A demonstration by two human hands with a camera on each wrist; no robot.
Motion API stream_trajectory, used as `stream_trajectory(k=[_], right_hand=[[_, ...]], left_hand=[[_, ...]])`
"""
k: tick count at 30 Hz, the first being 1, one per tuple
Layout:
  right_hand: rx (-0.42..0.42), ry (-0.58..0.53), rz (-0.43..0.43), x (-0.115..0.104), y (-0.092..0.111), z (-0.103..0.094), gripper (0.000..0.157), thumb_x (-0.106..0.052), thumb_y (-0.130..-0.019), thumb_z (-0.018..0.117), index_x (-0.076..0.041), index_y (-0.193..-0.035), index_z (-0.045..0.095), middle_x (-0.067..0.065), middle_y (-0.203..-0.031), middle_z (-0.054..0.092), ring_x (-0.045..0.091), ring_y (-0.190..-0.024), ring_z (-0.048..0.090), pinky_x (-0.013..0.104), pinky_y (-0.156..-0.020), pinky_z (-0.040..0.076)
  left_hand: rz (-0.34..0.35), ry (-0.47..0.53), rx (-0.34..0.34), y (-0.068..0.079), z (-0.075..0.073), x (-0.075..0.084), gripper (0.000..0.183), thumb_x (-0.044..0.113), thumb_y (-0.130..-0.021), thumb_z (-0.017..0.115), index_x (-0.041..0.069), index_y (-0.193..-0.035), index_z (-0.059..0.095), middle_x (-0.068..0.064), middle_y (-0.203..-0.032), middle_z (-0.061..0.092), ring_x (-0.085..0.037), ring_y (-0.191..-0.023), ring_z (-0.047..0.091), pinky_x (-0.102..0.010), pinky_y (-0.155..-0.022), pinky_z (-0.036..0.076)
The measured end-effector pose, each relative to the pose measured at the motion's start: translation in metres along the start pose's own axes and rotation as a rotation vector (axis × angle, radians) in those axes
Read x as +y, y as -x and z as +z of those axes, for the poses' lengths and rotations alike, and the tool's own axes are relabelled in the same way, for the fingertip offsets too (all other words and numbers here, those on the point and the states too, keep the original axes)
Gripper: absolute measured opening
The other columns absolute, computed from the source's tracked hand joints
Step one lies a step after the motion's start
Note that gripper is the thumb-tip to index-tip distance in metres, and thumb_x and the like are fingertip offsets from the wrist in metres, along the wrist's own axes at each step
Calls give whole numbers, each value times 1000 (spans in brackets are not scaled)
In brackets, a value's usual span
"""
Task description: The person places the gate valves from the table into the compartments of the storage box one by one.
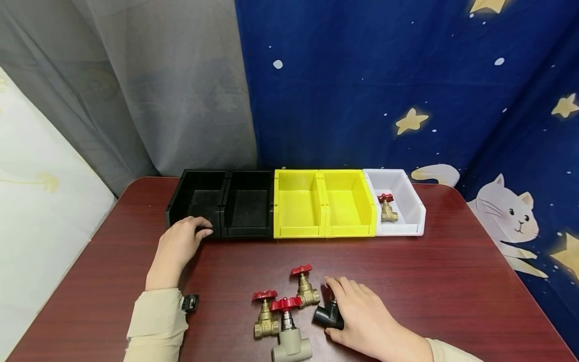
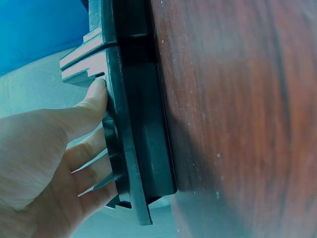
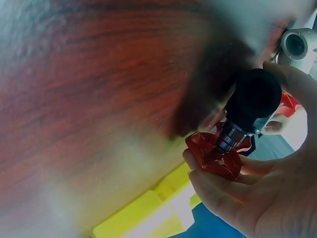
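My left hand (image 1: 179,244) is at the front of the leftmost black bin (image 2: 143,134). Its thumb touches the front lip in the left wrist view, and the other fingers reach over the lip, their tips hidden. On the right of the table, my right hand (image 1: 362,314) grips a black plastic valve (image 1: 329,315). In the right wrist view, the thumb lies against the black body while fingers touch its red handwheel (image 3: 213,156). Left of that hand are two brass gate valves (image 1: 266,322) and a grey plastic valve (image 1: 291,344), all with red handwheels.
Along the table's back stands a row of bins: two black, then two yellow (image 1: 299,232), then one white (image 1: 409,230) at the right end. A brass valve (image 1: 388,211) with a red handwheel is inside the white bin. Curtains (image 1: 339,100) hang behind.
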State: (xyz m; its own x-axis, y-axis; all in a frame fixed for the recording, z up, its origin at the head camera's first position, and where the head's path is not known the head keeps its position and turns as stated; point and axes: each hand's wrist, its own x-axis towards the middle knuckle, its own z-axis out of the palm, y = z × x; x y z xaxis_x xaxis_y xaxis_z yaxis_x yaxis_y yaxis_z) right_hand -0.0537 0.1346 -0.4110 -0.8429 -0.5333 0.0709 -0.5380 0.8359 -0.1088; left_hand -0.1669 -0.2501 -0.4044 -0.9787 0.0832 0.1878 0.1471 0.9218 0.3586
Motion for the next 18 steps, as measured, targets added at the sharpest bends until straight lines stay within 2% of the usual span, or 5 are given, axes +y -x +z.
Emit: stream_trajectory(k=[12,18], right_hand=[[37,22,-76,6,-8,-13,89,-49,-61,80,-2,-129,47,7,-113,54,21,-100,55,40,-85,47],[43,47,-73,10,-13,-20,90,-50,-60,81,-3,-129,47,6,-113,53,20,-100,55,39,-86,47]], left_hand=[[-10,2,-4,1,-2,1,17,22,-88,65,13,-103,67,-11,-102,63,-35,-96,58,-55,-77,46],[-4,5,9,3,-1,2,17,22,-87,66,13,-102,68,-11,-102,64,-35,-95,58,-55,-77,46]])
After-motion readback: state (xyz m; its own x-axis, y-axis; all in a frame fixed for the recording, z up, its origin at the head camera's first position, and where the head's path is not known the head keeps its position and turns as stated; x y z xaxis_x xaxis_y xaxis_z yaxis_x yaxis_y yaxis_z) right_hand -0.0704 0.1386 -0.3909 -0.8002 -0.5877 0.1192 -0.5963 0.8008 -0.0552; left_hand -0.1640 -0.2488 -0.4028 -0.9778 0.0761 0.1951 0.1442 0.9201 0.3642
